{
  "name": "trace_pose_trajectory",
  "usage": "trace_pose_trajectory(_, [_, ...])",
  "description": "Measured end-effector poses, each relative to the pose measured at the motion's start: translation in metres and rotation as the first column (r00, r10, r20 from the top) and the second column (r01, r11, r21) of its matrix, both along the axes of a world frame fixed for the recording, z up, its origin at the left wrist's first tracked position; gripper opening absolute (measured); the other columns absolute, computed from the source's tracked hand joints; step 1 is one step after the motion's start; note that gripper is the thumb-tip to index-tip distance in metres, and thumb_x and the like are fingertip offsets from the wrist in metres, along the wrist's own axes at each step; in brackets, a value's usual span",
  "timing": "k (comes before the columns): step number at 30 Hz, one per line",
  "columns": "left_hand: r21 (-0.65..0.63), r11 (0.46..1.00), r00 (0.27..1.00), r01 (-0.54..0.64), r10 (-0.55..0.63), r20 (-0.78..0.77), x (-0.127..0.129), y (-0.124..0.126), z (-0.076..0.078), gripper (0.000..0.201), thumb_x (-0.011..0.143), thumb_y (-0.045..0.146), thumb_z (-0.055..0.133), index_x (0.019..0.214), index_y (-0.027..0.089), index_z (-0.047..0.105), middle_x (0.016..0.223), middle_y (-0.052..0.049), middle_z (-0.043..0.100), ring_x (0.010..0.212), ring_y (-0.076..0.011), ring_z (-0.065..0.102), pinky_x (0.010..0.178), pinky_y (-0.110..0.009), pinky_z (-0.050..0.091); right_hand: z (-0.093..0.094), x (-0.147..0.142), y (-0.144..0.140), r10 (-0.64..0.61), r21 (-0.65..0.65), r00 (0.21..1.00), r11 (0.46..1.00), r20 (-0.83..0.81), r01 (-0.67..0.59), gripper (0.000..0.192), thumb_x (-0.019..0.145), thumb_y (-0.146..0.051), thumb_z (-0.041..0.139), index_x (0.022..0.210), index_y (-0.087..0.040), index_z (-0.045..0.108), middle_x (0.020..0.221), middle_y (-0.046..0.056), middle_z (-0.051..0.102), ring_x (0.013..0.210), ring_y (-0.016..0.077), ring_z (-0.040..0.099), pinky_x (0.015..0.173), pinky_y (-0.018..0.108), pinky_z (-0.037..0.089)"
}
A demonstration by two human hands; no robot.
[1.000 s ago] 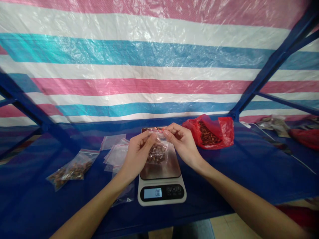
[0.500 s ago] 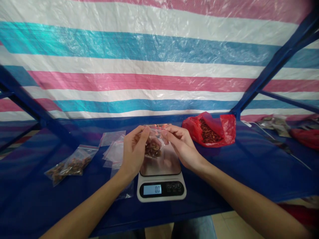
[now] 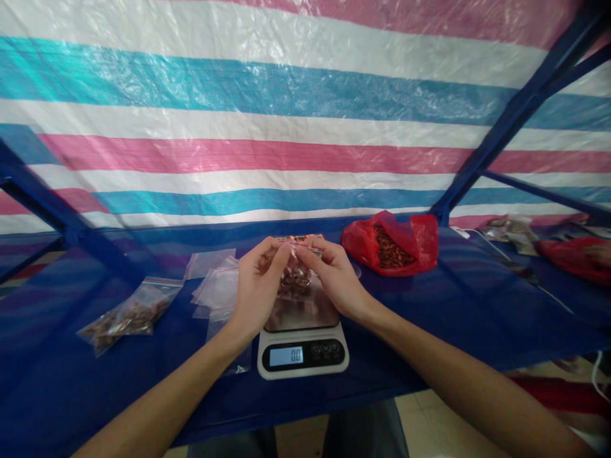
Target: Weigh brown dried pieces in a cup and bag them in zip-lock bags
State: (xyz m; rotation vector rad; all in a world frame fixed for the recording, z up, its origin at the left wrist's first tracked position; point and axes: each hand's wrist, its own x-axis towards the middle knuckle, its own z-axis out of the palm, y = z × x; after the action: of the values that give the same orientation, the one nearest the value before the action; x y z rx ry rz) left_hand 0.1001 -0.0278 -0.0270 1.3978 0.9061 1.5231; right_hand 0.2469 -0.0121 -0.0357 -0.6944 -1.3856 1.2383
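Observation:
A small clear zip bag [image 3: 294,278] with brown pieces inside hangs just above the steel plate of a white kitchen scale [image 3: 302,352]. My left hand [image 3: 256,286] pinches the bag's top edge from the left, and my right hand [image 3: 329,275] pinches it from the right, with the fingertips close together at the red zip strip. The scale's display reads 0.0.
A pile of flat clear zip bags [image 3: 216,286] lies left of the scale, and a filled bag [image 3: 125,317] lies further left. A red plastic bag [image 3: 390,245] open on brown pieces sits to the right. Blue shelf posts [image 3: 501,127] rise at both sides.
My two hands have come closer together along the bag's top edge. The view has shifted slightly, so everything sits a bit further left.

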Motion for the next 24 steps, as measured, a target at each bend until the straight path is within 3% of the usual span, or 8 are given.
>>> trace_pose_trajectory(5, [0.017, 1.000, 1.000, 0.004, -0.004, -0.002, -0.001, 0.001, -0.004, 0.027, 0.099, 0.040, 0.071, 0.082, 0.019, 0.070, 0.072, 0.003, 0.066, 0.064, -0.0102, 0.058, 0.060, -0.019, 0.045, -0.002, -0.002, -0.002, 0.035, -0.093, 0.989, 0.994, -0.145, -0.049, 0.025, 0.089, -0.040, 0.080, 0.079, -0.021, 0.069, 0.080, -0.001, 0.062, 0.073, 0.0137, 0.055, 0.069, 0.026, 0.044])
trace_pose_trajectory(9, [0.043, 0.999, 0.999, 0.006, -0.004, -0.045, -0.003, 0.000, -0.002, 0.028, 0.101, 0.039, 0.069, 0.081, 0.018, 0.070, 0.072, 0.003, 0.064, 0.067, -0.0101, 0.057, 0.063, -0.019, 0.046, -0.001, -0.003, -0.003, 0.036, -0.167, 0.977, 0.983, -0.210, -0.072, 0.022, 0.084, -0.040, 0.084, 0.085, -0.021, 0.073, 0.080, -0.001, 0.064, 0.073, 0.0145, 0.057, 0.070, 0.026, 0.046])
trace_pose_trajectory(17, [0.079, 0.997, 0.985, -0.003, 0.017, -0.169, -0.005, -0.001, 0.000, 0.029, 0.102, 0.039, 0.067, 0.081, 0.018, 0.070, 0.073, 0.002, 0.067, 0.067, -0.0110, 0.060, 0.063, -0.020, 0.047, 0.009, 0.006, 0.002, 0.042, -0.034, 0.997, 0.998, -0.057, -0.044, 0.039, 0.088, -0.045, 0.084, 0.070, -0.018, 0.062, 0.062, -0.004, 0.057, 0.056, 0.0097, 0.047, 0.058, 0.025, 0.036])
trace_pose_trajectory(24, [0.117, 0.983, 0.981, -0.143, 0.156, -0.114, -0.007, -0.002, 0.003, 0.033, 0.102, 0.043, 0.067, 0.081, 0.019, 0.072, 0.075, 0.000, 0.072, 0.067, -0.0121, 0.065, 0.065, -0.021, 0.052, 0.016, 0.019, 0.006, 0.059, 0.044, 0.998, 0.997, 0.004, -0.059, 0.039, 0.096, -0.040, 0.078, 0.067, -0.019, 0.060, 0.051, -0.002, 0.064, 0.048, 0.0098, 0.051, 0.064, 0.027, 0.042])
